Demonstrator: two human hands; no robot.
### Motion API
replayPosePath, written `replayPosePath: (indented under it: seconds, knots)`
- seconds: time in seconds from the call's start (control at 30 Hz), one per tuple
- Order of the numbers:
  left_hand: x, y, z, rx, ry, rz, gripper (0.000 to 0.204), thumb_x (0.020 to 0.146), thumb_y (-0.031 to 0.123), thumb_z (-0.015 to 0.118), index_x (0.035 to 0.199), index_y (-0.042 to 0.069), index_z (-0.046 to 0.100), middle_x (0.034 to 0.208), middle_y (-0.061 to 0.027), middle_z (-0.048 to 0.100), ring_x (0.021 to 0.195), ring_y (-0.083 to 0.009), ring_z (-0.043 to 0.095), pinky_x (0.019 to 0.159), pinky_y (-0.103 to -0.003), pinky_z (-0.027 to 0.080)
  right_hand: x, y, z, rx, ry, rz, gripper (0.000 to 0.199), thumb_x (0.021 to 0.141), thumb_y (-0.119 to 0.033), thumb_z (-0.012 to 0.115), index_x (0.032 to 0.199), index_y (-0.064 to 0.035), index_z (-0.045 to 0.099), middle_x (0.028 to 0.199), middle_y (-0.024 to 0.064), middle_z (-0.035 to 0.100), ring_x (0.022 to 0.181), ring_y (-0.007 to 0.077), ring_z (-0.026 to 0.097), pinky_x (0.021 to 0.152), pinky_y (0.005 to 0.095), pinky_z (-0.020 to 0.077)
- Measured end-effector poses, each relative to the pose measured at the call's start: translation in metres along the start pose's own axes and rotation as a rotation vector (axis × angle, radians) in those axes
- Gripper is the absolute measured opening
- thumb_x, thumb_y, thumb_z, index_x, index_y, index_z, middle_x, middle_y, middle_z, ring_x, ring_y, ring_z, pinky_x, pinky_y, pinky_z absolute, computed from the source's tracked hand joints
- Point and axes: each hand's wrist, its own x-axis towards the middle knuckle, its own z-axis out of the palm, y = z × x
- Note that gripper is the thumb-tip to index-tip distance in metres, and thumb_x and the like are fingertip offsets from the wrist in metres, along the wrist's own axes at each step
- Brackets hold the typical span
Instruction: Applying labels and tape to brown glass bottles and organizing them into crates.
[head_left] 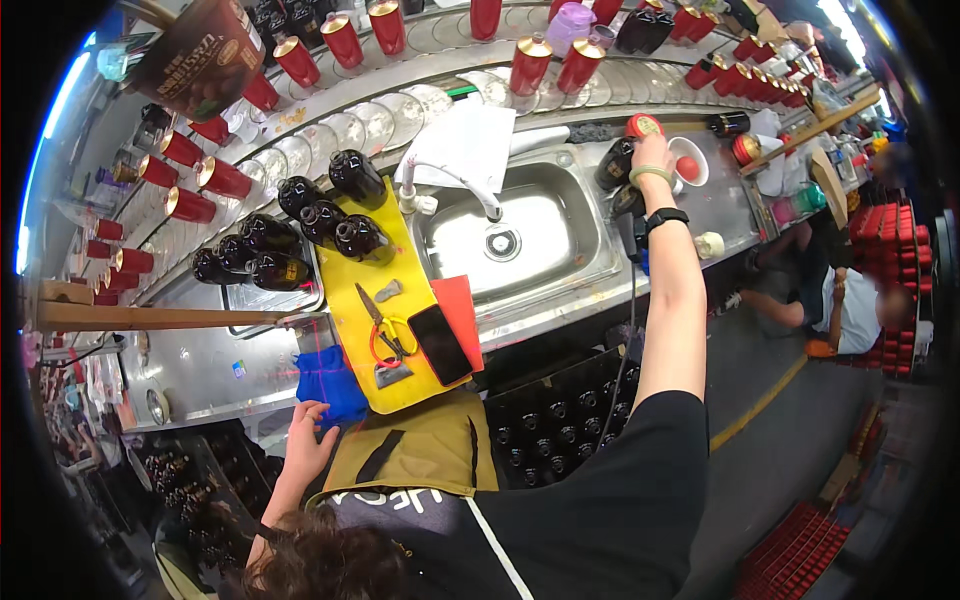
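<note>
My right hand [653, 152] is stretched out past the sink's right side, its fingers closed at a red round-topped thing [642, 124]; the grip is partly hidden. Close by on its right stands a white bowl [699, 150] with a red ball-like thing [687, 168] in it. Dark glossy bottles [615, 165] sit just left of that hand. My left hand [305, 445] is empty, fingers apart, near a blue cloth [330, 384] at the counter's front edge. Beside the cloth, a yellow board [415, 392] bears scissors [385, 325] and a black phone [440, 345].
Several dark bottles [357, 178] stand on the board's far part, others on a metal tray [270, 297]. The steel sink [590, 235] has a faucet [455, 180]. Behind runs a conveyor [400, 112] with red bottles [530, 65]. A wooden bar [170, 317] crosses at left. Another person [850, 310] sits at right.
</note>
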Motion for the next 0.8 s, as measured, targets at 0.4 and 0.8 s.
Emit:
replayPosePath:
  seconds: [0.4,0.8]
  knots:
    - [0.089,0.088,-0.004,-0.128,-0.149,0.233,0.046,0.084,0.009,0.074,0.126,0.002,0.057,0.128,-0.0163,0.055,0.113,-0.0309,0.058,0.092,-0.036,0.051,-0.078,0.007,-0.036,0.553,0.346,-0.453,0.02,0.09,-0.018,0.065,0.092,0.0018,0.066,0.108,0.015,0.067,0.098,0.0381,0.061,0.086,0.0421,0.0488]
    - [0.205,0.256,0.027,-0.446,-0.604,0.526,0.067,0.094,0.019,0.065,0.152,0.004,0.035,0.149,-0.0155,0.045,0.137,-0.0213,0.042,0.115,-0.034,0.031,-0.289,-0.019,-0.166,1.19,-0.298,0.075,0.033,0.103,-0.033,0.054,0.113,-0.0068,0.072,0.066,-0.0056,0.048,0.063,0.0037,0.039,0.056,0.0226,0.0348]
